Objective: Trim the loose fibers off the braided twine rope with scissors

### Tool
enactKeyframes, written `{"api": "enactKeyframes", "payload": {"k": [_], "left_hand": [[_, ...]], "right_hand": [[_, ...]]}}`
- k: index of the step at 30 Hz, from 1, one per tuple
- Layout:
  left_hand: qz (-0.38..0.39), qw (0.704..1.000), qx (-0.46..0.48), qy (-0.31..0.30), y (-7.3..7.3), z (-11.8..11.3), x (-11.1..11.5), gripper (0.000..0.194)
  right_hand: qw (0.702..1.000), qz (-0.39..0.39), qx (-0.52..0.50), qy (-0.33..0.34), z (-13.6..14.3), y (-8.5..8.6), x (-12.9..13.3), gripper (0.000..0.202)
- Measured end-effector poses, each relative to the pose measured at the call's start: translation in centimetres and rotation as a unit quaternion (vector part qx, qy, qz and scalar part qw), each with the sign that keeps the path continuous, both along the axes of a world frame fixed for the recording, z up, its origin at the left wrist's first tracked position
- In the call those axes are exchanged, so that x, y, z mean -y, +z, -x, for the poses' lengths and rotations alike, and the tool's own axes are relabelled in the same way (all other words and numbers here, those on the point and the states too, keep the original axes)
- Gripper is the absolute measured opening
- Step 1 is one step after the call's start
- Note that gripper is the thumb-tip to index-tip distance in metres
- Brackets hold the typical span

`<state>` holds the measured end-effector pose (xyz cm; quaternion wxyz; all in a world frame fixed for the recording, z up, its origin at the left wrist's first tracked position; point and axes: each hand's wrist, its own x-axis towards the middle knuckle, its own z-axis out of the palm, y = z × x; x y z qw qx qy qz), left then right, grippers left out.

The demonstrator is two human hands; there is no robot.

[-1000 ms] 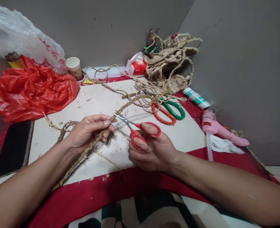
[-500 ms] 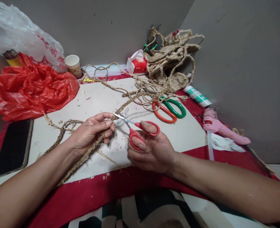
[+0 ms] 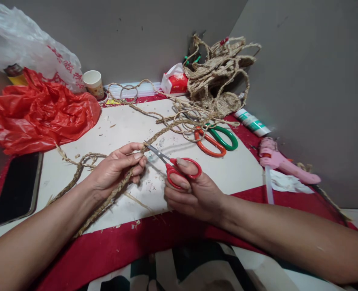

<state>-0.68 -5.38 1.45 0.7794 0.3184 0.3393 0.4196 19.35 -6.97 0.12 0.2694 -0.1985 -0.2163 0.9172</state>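
Between its thumb and fingers, my left hand [image 3: 122, 165] pinches a braided straw rope [image 3: 113, 194]. The rope runs from the table's front edge up past the fingertips toward the tangle at the back. My right hand [image 3: 193, 192] has its thumb and fingers through the red handles of small scissors [image 3: 166, 159]. Their blades are nearly together, with the tips touching the braid just beyond my left fingertips. Whether the blades have cut any fibre cannot be made out. A looped end of braid [image 3: 78, 169] lies beside my left wrist.
Larger scissors with orange and green handles [image 3: 217, 139] lie beyond my right hand. Behind them is a heap of woven straw [image 3: 221, 76]. A pink glue gun [image 3: 283, 161] lies at right; a phone [image 3: 16, 188], red plastic bag [image 3: 42, 115] and paper cup [image 3: 93, 84] are at left.
The red-handled scissors have gone from open to nearly closed at the braid, their handles drawing together in my right hand. My left hand has stayed almost in place.
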Motion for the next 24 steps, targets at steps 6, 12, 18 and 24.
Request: {"api": "enactKeyframes", "payload": {"k": [6, 12, 18, 24], "left_hand": [[-0.001, 1.0, -0.003, 0.009, 0.2, -0.1, 0.0, 0.014], [0.002, 1.0, -0.003, 0.026, 0.4, 0.1, -0.2, 0.014], [-0.001, 0.999, -0.012, 0.03, 0.4, 0.2, -0.3, 0.014], [-0.019, 0.999, -0.03, 0.027, 0.2, 0.1, -0.1, 0.016]], "right_hand": [[1.0, -0.015, 0.013, -0.023, 0.1, 0.5, 0.0, 0.056], [0.997, -0.08, -0.022, -0.006, -0.3, 0.5, 0.2, 0.047], [0.994, -0.1, -0.033, -0.031, -0.3, 0.4, 0.2, 0.046], [0.997, -0.042, -0.071, -0.003, -0.5, 0.3, -0.7, 0.049]]}}
